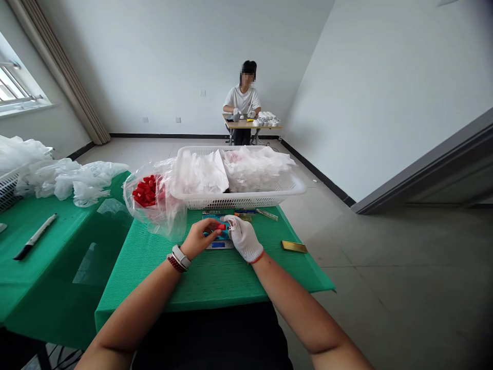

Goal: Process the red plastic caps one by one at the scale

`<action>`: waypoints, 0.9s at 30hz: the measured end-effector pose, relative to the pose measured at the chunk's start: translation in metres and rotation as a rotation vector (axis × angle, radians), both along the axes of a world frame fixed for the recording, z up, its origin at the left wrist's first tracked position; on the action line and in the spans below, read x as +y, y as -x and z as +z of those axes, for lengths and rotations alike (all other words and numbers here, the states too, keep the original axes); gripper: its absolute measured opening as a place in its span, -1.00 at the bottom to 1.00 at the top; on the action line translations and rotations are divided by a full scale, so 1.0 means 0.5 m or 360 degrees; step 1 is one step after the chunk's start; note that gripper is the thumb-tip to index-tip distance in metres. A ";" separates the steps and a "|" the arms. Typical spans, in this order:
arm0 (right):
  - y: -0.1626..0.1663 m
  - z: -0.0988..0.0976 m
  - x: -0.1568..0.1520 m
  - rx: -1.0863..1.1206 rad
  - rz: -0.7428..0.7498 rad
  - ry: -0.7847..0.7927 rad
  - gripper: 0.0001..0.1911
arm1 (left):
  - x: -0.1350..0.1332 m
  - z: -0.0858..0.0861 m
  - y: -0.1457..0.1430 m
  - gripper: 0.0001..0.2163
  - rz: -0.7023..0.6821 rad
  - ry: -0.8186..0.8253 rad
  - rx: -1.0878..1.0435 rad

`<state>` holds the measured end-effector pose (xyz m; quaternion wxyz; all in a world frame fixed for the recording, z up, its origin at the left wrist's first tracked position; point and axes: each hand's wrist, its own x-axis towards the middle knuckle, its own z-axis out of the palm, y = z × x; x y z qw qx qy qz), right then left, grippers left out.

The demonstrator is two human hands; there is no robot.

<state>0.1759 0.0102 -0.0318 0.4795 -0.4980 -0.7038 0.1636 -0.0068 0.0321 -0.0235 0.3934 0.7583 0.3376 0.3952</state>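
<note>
Orientation: 12 o'clock lies straight ahead of the wearer. At 12 o'clock, across the room, a seated co-worker (242, 97) works at a light wooden desk (250, 125) with white items heaped on it. A window (11, 85) sits at 10 o'clock.

In the foreground are two tables covered in green mesh cloth. The nearer green table (200, 277) carries a white plastic basket (239, 200) at 12 o'clock, packed with soft, translucent white plastic material. A clear plastic bag (154, 218) of loose red caps rests against the basket at 11 o'clock. A flat gold-coloured bar (294, 246) lies at 3 o'clock. The second green table (46, 246) at 9 o'clock holds a black-and-white marker (35, 236).

The red plastic cap (221, 226) is held in the air at the centre, between both hands, above a small blue-faced device (217, 239). It appears small, light and fairly stiff; take hold of it by its side wall, as its size and smooth surface may allow slippage.

Both forearms angle inward. The bare left hand (198, 239), wearing a wristband, has its thumb and forefinger closed on the cap. The white-gloved right hand (243, 238) sits directly beside it, fingers bunched together; whether they grip the cap cannot be told.
</note>
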 end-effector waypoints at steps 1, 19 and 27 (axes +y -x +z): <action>0.000 0.000 0.000 -0.0003 -0.0011 -0.0004 -0.59 | 0.000 -0.001 0.000 -0.78 0.0003 -0.0022 0.0016; 0.000 -0.004 0.005 -0.0108 -0.0076 -0.0029 -0.63 | 0.006 0.000 0.010 -0.77 0.0014 -0.0012 0.0015; -0.002 -0.014 0.012 -0.0055 -0.0084 0.0055 -0.58 | 0.006 0.002 0.013 -0.78 0.0030 0.0031 0.0061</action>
